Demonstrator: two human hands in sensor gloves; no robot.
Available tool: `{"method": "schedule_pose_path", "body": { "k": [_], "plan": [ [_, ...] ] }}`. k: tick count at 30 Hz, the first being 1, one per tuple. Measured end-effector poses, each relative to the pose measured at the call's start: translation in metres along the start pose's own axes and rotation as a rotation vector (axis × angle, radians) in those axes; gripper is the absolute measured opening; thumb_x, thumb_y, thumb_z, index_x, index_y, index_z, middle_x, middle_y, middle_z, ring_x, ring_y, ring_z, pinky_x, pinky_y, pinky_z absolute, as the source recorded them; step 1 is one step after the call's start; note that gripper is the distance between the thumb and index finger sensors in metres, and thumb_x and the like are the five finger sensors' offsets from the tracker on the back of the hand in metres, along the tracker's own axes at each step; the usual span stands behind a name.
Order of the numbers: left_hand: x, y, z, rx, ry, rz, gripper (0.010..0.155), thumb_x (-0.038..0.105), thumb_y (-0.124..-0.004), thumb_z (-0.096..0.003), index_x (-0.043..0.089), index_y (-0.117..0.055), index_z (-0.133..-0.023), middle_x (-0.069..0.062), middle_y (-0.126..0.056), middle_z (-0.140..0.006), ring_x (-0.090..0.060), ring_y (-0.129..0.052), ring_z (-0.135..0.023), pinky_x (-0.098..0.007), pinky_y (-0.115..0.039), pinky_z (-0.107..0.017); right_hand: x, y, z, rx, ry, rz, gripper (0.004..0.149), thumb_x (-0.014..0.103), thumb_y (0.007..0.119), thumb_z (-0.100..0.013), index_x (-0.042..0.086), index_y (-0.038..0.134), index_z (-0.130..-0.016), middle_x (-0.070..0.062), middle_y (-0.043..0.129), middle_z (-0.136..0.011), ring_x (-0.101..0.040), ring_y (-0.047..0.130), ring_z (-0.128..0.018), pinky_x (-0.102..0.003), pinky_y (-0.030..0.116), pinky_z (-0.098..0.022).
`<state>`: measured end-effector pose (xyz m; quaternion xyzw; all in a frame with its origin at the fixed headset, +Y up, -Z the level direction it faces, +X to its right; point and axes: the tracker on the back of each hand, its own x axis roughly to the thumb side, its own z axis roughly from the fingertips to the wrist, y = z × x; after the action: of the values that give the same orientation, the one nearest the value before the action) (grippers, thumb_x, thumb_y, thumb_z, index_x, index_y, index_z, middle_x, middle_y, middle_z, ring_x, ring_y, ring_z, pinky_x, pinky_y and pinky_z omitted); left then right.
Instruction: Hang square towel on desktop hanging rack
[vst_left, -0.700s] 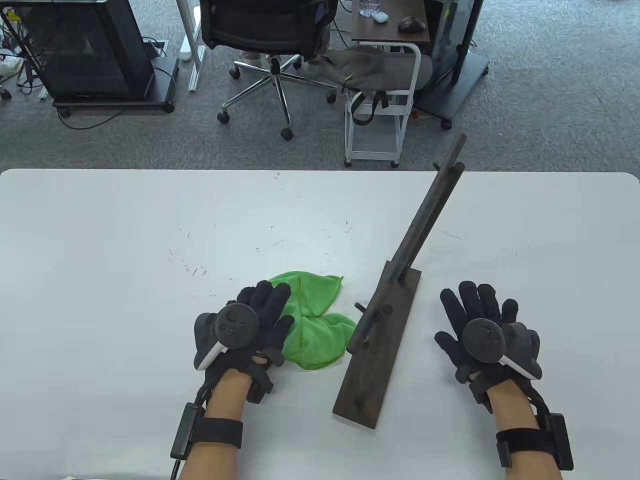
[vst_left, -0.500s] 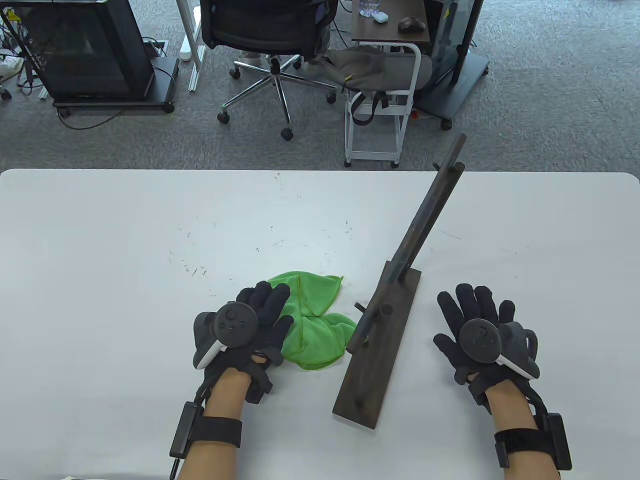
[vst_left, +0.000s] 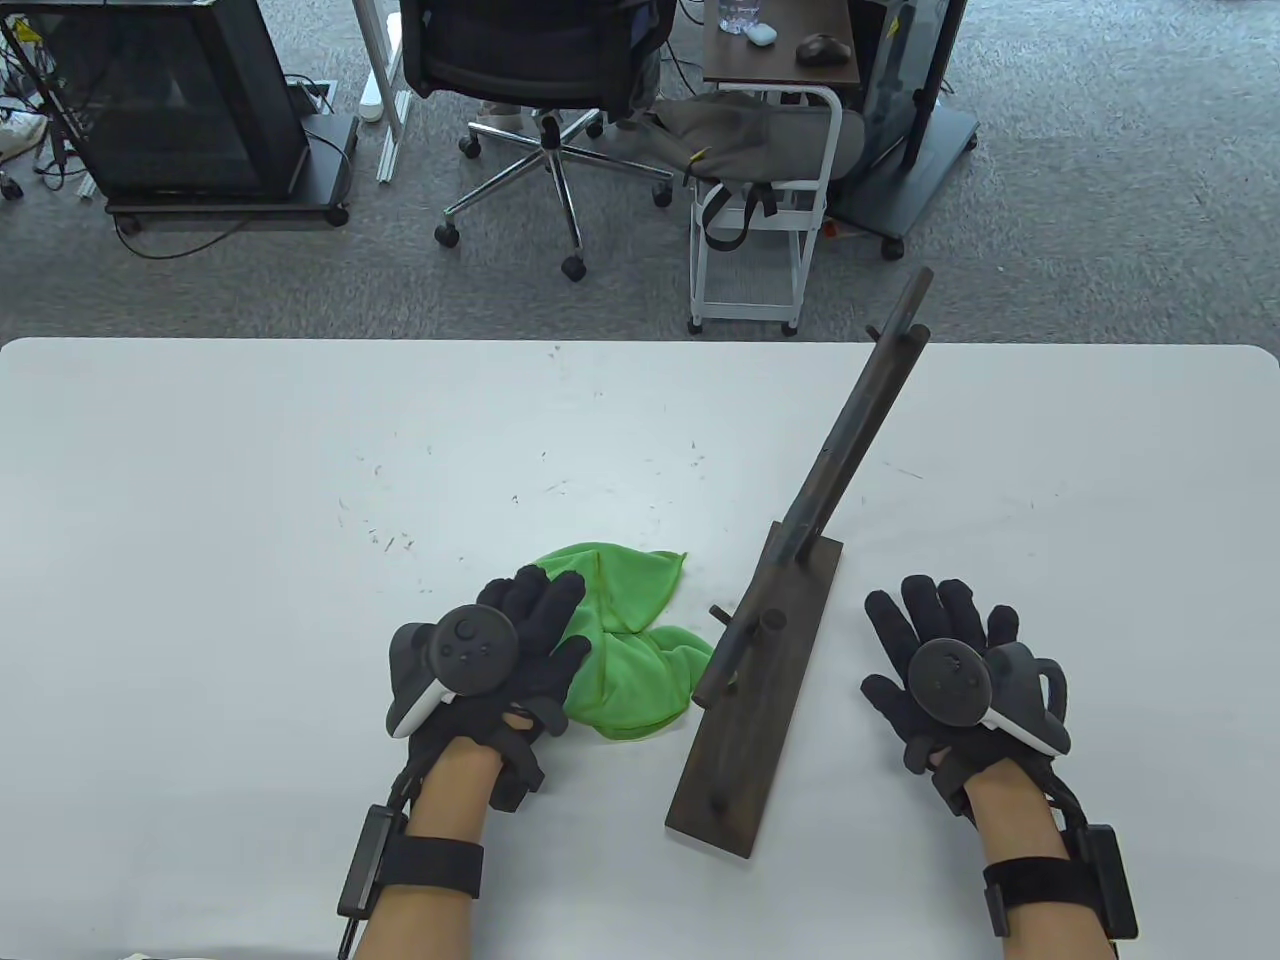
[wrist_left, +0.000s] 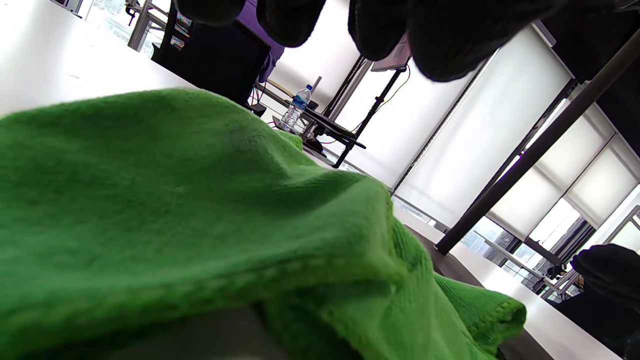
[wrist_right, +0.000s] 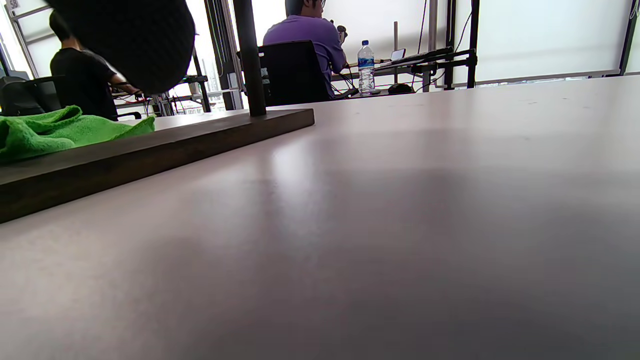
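Observation:
A crumpled green square towel (vst_left: 630, 640) lies on the white table, just left of the dark wooden hanging rack (vst_left: 760, 690). The rack has a long flat base, upright posts and a top bar (vst_left: 860, 420). My left hand (vst_left: 535, 625) is spread open over the towel's left edge, fingers extended above the cloth; the left wrist view shows the towel (wrist_left: 200, 240) below the fingertips (wrist_left: 440, 40). My right hand (vst_left: 935, 625) lies open and flat on the table to the right of the rack base, holding nothing. The right wrist view shows the rack base (wrist_right: 150, 145) and the towel (wrist_right: 55, 130) behind it.
The white table (vst_left: 250, 480) reaches a far edge at mid-frame. Beyond it stand an office chair (vst_left: 540, 90), a white cart (vst_left: 765, 200) and a black cabinet (vst_left: 180, 100) on grey carpet. A person in purple (wrist_right: 305, 35) sits at a far desk.
My right hand has slid a little left and toward me on the table. The left hand has shifted very slightly over the towel. Towel and rack have not moved.

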<state>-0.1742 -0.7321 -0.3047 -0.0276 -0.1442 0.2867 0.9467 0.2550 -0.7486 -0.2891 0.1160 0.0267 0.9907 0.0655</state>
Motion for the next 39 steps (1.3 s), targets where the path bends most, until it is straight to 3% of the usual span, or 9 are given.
{"method": "schedule_pose_path", "body": {
  "k": [9, 17, 23, 29, 34, 39],
  "plan": [
    [0.000, -0.002, -0.003, -0.052, -0.009, -0.012, 0.071, 0.046, -0.084, -0.0512, 0.031, -0.054, -0.114, -0.015, -0.041, -0.117, -0.059, -0.039, -0.106, -0.078, -0.034, -0.065, 0.000, 0.002, -0.001, 0.025, 0.001, -0.006, 0.078, 0.055, 0.076, -0.051, 0.040, 0.018, -0.102, -0.012, 0.018, -0.117, -0.048, 0.022, -0.104, -0.077, 0.019, -0.061],
    [0.001, -0.016, -0.007, -0.248, 0.025, -0.090, 0.085, 0.052, -0.095, -0.0455, 0.042, -0.046, -0.114, -0.011, -0.026, -0.119, -0.067, -0.031, -0.105, -0.086, -0.044, -0.059, 0.002, 0.004, -0.001, 0.042, -0.001, -0.008, 0.078, 0.055, 0.076, -0.051, 0.040, 0.018, -0.102, -0.012, 0.018, -0.117, -0.048, 0.022, -0.105, -0.077, 0.020, -0.062],
    [0.003, -0.032, -0.011, -0.377, 0.049, -0.246, 0.089, 0.047, -0.101, -0.0415, 0.043, -0.046, -0.112, -0.006, -0.025, -0.118, -0.064, -0.036, -0.106, -0.081, -0.057, -0.059, 0.002, 0.004, -0.001, 0.048, -0.008, -0.012, 0.078, 0.055, 0.076, -0.051, 0.040, 0.019, -0.102, -0.012, 0.018, -0.117, -0.048, 0.023, -0.104, -0.077, 0.021, -0.062],
    [0.008, -0.032, -0.013, -0.259, 0.028, -0.346, 0.072, 0.031, -0.097, -0.0434, 0.037, -0.064, -0.107, -0.009, -0.041, -0.116, -0.061, -0.059, -0.097, -0.068, -0.075, -0.053, 0.002, 0.004, -0.001, 0.055, -0.004, -0.020, 0.078, 0.055, 0.076, -0.051, 0.040, 0.019, -0.102, -0.012, 0.018, -0.117, -0.048, 0.023, -0.104, -0.077, 0.021, -0.062],
    [0.013, -0.021, -0.011, -0.081, -0.018, -0.387, 0.050, 0.026, -0.092, -0.0446, 0.028, -0.086, -0.094, -0.012, -0.070, -0.104, -0.041, -0.095, -0.067, -0.053, -0.088, -0.039, 0.003, 0.003, -0.001, 0.056, -0.004, -0.030, 0.078, 0.055, 0.076, -0.051, 0.040, 0.019, -0.102, -0.012, 0.018, -0.117, -0.048, 0.023, -0.104, -0.077, 0.021, -0.062],
    [0.009, -0.015, -0.009, -0.046, -0.014, -0.317, 0.046, 0.025, -0.092, -0.0441, 0.023, -0.090, -0.090, -0.012, -0.086, -0.091, -0.031, -0.106, -0.043, -0.046, -0.091, -0.029, 0.003, 0.004, -0.001, 0.067, -0.008, -0.032, 0.077, 0.055, 0.076, -0.051, 0.040, 0.019, -0.102, -0.012, 0.019, -0.117, -0.048, 0.023, -0.104, -0.077, 0.022, -0.062]
  ]
}}
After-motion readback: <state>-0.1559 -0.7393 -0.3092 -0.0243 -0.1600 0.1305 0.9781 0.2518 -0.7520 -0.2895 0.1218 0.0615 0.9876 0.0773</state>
